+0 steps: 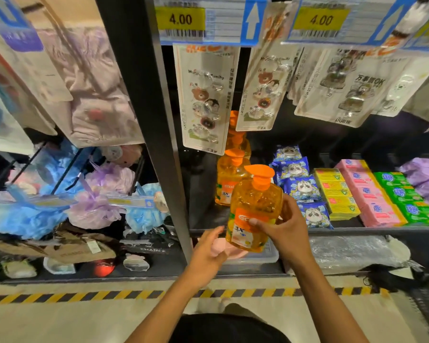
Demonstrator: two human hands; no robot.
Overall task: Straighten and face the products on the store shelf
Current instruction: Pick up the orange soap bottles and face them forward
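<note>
Held bottle (pixel 254 211): orange liquid fills it, pump cap on top, just in front of the shelf (pixel 372 230) edge.
Right hand (pixel 286 227): at its 3 o'clock, fingers wrapped round it.
Left hand (pixel 208 246): at 8 o'clock, fingers loosely spread, holding nothing.
Shelved bottles (pixel 229 180): same kind, at 11 o'clock.

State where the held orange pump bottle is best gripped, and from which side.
Grip the orange pump bottle round its broad body, from the right as the right hand does: flat faces fit thumb and fingers, while the pump head could press down.
</note>
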